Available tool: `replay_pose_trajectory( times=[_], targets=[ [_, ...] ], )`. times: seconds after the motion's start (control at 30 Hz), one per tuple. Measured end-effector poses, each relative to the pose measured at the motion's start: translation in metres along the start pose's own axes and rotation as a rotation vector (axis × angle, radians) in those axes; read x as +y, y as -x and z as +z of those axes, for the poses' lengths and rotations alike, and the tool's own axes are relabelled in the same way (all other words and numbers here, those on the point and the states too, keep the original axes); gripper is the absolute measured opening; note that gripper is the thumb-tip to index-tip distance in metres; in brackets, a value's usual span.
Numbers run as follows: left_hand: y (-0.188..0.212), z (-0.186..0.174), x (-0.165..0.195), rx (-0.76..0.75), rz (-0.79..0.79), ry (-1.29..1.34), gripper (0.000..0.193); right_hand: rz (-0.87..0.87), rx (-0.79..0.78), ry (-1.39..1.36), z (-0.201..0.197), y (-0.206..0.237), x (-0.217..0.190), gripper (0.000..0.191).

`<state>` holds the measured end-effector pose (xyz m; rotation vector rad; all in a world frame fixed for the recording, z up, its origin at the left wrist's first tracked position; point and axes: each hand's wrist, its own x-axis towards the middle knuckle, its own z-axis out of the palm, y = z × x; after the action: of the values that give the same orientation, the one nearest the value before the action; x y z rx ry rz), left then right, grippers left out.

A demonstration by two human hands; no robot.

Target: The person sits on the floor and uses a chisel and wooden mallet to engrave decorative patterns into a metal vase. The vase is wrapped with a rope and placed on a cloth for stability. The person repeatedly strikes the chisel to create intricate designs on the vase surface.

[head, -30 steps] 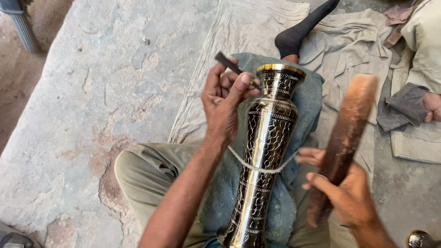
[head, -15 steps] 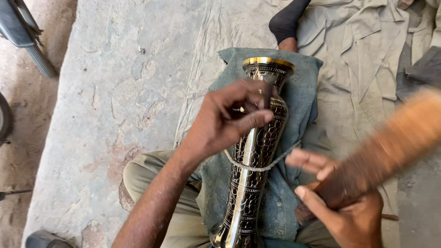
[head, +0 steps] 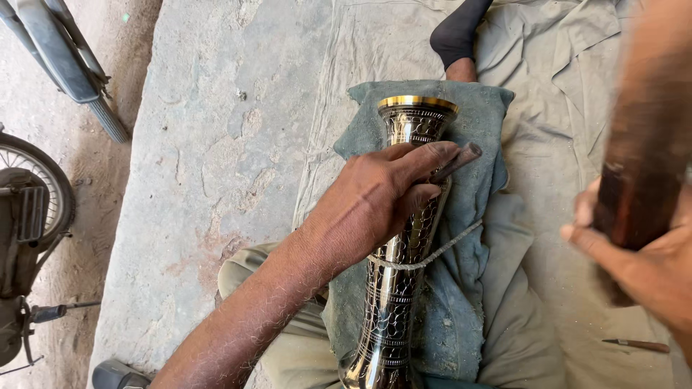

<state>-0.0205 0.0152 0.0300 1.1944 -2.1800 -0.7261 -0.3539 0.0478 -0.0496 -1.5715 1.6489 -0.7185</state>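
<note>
two bare hands work over a tall vase, seen from above by the person wearing the camera. largest in view is a rough grey stone slab (head: 216, 144), pitted and stained, with a creased pale canvas sheet (head: 562, 94) spread over its right part. on the sheet lies a thick, grimy blue-green cloth (head: 476, 288), draped over the person's outstretched leg, whose dark sock (head: 458, 32) shows at the top. the brass vase (head: 400, 274) rests lengthwise on that cloth, flared golden rim pointing away, its slim polished body covered in fine black engraved netting, and a thin cord (head: 432, 256) loops across its waist. at the left edge, on sandy ground, stand a motorbike wheel (head: 32, 180) and a dark frame tube. the left hand (head: 375, 198) reaches in from the lower left, forearm slanted, palm down over the vase neck; its fingers are pressed together and curled, pinching a short dark metal chisel (head: 454, 164) that sticks out to the right. the right hand (head: 641, 266) is raised at the right edge, blurred, fingers wrapped around a thick reddish-brown wooden mallet (head: 641, 158) standing upward. smallest, a thin wooden-handled tool (head: 638, 346) lies on the sheet near the lower right corner.
</note>
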Motion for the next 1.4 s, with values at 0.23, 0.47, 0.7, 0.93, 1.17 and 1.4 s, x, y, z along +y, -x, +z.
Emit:
replay_pose_trajectory(
  times=[0.23,0.47,0.7,0.93,1.17,1.4],
  targets=[
    [0.001,0.003,0.005,-0.007,-0.098,0.027,0.040,-0.142,-0.075,0.445,-0.010,-0.037,-0.060,0.036],
    [0.025,0.017,0.012,0.309,-0.110,0.098,0.040,-0.514,-0.124,0.681,-0.021,-0.057,-0.126,0.056],
    [0.041,0.050,0.014,0.568,-0.309,0.175,0.038,-0.776,-0.068,0.762,-0.025,-0.058,-0.167,0.063],
    [0.042,0.061,0.014,0.673,-0.307,0.219,0.038,-0.745,-0.083,0.896,-0.028,-0.055,-0.188,0.056],
    [0.044,0.057,0.012,0.620,-0.345,0.212,0.042,-0.679,-0.067,0.760,-0.041,-0.048,-0.150,0.060],
    [0.042,0.042,0.018,0.435,-0.173,0.106,0.040,-0.413,-0.043,0.437,-0.040,-0.045,-0.064,0.050]
  ],
)
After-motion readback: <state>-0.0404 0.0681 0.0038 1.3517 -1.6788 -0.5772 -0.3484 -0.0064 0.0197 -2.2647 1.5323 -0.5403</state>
